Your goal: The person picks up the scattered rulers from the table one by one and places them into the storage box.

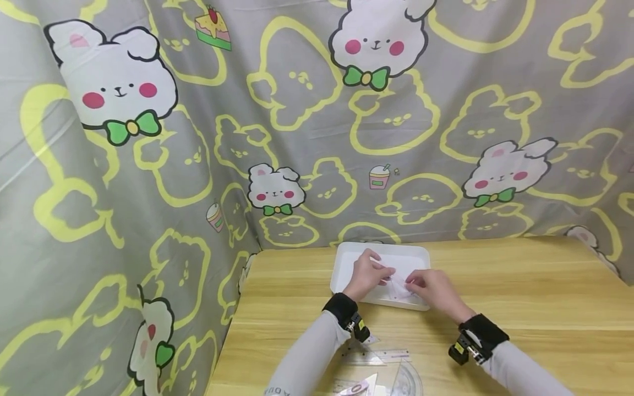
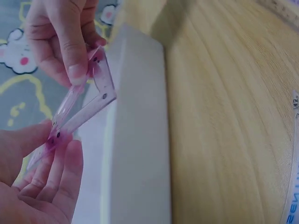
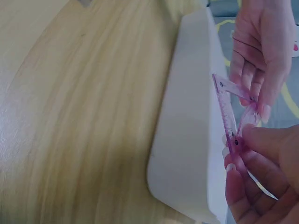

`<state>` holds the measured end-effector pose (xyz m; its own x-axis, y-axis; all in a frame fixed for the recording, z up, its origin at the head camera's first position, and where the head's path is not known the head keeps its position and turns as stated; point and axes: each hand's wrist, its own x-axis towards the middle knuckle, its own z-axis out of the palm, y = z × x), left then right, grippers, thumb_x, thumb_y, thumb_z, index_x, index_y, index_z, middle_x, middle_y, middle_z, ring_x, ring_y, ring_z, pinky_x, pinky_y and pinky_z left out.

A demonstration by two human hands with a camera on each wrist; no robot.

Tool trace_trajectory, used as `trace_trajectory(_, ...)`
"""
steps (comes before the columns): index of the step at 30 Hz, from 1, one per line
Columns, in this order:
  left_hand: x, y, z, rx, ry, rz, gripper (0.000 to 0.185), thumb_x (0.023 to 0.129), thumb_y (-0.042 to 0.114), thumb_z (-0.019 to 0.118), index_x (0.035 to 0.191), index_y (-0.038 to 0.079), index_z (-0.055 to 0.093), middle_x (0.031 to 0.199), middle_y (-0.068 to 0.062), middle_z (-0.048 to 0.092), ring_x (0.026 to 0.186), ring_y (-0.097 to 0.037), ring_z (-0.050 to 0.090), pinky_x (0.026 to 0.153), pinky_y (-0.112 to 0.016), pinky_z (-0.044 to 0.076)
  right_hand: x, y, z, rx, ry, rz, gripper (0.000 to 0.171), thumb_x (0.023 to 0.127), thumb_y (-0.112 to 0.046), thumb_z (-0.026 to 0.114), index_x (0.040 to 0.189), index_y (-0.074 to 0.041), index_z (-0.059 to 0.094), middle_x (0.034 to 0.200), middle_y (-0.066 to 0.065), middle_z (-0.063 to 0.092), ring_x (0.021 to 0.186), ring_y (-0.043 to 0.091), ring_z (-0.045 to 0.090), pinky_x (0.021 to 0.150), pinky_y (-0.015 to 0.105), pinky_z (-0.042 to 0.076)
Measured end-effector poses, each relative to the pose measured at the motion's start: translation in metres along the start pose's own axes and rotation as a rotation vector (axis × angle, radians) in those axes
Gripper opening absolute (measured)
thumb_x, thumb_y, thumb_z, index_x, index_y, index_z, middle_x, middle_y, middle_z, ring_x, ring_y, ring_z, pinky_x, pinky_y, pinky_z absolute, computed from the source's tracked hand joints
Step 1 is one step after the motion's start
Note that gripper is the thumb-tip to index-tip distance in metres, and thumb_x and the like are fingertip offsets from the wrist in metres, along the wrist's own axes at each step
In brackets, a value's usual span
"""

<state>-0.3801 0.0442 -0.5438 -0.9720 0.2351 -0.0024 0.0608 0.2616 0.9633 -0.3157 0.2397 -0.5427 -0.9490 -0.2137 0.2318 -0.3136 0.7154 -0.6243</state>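
Nearest the wearer, clear plastic drawing tools lying flat on the worktop: a straight ruler, a set square, the arc of a protractor, and a pink-tinted piece at the very bottom edge. Just beyond, two grey sleeves, each with a black wrist strap.

Further on, both hands meeting over the white tray, which sits toward the far edge of the wooden worktop. Held between them, above the tray's interior and off its floor, a small folding ruler of translucent pink plastic, its jointed strips bent into an open triangle. Left hand pinching one corner joint between thumb and fingertips; right hand pinching the opposite joint, with the remaining fingers loosely curled beneath. Both sets of fingers therefore closed on the ruler, not open.

For handling this well, probably best to keep the pinch right at the rivets, as now, so the thin strips pivot rather than flex; to turn one strip at a time in its own plane; and to stay over the tray so a slip lands inside. Likely risks: twisting the plastic out of plane, or snagging a strip on the tray wall just beside it.

Farthest back, a grey curtain printed with white rabbits and yellow outlines.
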Motion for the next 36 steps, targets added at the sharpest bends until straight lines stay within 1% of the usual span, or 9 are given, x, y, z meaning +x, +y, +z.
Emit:
trace_trajectory(3,0.004,-0.005,0.004,0.052,0.018,-0.031,0.041,0.087,0.010,0.086,0.108,0.009,0.051,0.077,-0.003,0.075,0.063,-0.015,0.073,0.057,-0.029,0.060,0.002,0.003,0.008,-0.026,-0.014,-0.024,0.005,0.091,-0.006,0.078,0.095,-0.003,0.078,0.084,0.003,0.075,0.075,0.013,0.066,0.069,0.032,0.053)
trace_trajectory(6,0.007,-0.008,0.008,0.084,0.029,-0.042,0.038,0.087,0.008,0.086,0.105,0.010,0.052,0.074,-0.002,0.073,0.060,-0.016,0.072,0.055,-0.028,0.059,0.003,0.006,0.013,-0.027,-0.024,-0.030,0.004,0.091,-0.005,0.077,0.094,-0.002,0.077,0.083,0.003,0.075,0.074,0.013,0.064,0.068,0.032,0.053)
trace_trajectory(11,0.012,-0.009,0.016,0.087,0.051,-0.063,0.036,0.085,0.005,0.086,0.102,0.009,0.054,0.071,-0.001,0.071,0.056,-0.018,0.071,0.054,-0.029,0.058,0.005,0.010,0.019,-0.028,-0.041,-0.016,0.007,0.090,-0.003,0.076,0.096,-0.001,0.074,0.079,0.003,0.074,0.070,0.012,0.064,0.065,0.032,0.053)
trace_trajectory(14,0.014,-0.011,0.021,0.088,0.062,-0.080,0.037,0.084,0.002,0.086,0.102,0.008,0.054,0.070,-0.001,0.071,0.054,-0.016,0.070,0.052,-0.028,0.058,0.005,0.011,0.020,-0.069,-0.016,-0.047,0.008,0.088,0.003,0.074,0.095,0.000,0.074,0.078,0.004,0.072,0.068,0.012,0.061,0.065,0.034,0.052)
trace_trajectory(17,0.014,-0.015,0.024,0.112,0.051,-0.069,0.037,0.084,0.000,0.086,0.104,0.007,0.055,0.069,-0.003,0.072,0.053,-0.016,0.070,0.052,-0.026,0.056,0.004,0.011,0.021,-0.116,0.016,-0.084,0.013,0.084,0.009,0.070,0.094,0.002,0.075,0.078,0.006,0.071,0.068,0.015,0.058,0.065,0.036,0.051)
trace_trajectory(24,0.013,-0.021,0.029,0.306,0.050,-0.020,0.035,0.081,0.009,0.089,0.103,0.009,0.062,0.072,0.001,0.074,0.060,-0.006,0.065,0.064,-0.021,0.049,0.002,0.009,0.020,-0.169,0.039,-0.113,0.016,0.080,0.012,0.068,0.093,0.005,0.074,0.079,0.014,0.072,0.073,0.024,0.066,0.068,0.043,0.056)
trace_trajectory(28,0.012,-0.021,0.034,0.412,0.069,0.011,0.035,0.079,0.014,0.091,0.099,0.008,0.062,0.074,0.003,0.072,0.066,-0.005,0.063,0.065,-0.022,0.048,0.000,0.008,0.019,-0.175,0.045,-0.112,0.019,0.076,0.014,0.068,0.092,0.006,0.074,0.080,0.015,0.072,0.073,0.026,0.067,0.068,0.044,0.057)
trace_trajectory(32,0.009,-0.020,0.035,0.518,0.117,0.051,0.037,0.077,0.018,0.093,0.088,0.009,0.060,0.071,0.004,0.062,0.067,-0.012,0.056,0.063,-0.025,0.044,-0.001,0.007,0.020,-0.178,0.053,-0.122,0.021,0.075,0.016,0.067,0.093,0.006,0.074,0.081,0.015,0.073,0.073,0.027,0.068,0.069,0.044,0.058)
trace_trajectory(36,0.007,-0.020,0.036,0.608,0.136,0.085,0.041,0.076,0.023,0.093,0.076,0.011,0.054,0.067,0.003,0.049,0.064,-0.015,0.047,0.059,-0.026,0.039,-0.003,0.008,0.022,-0.179,0.051,-0.130,0.021,0.075,0.016,0.066,0.093,0.008,0.073,0.081,0.017,0.073,0.073,0.031,0.070,0.069,0.045,0.059)
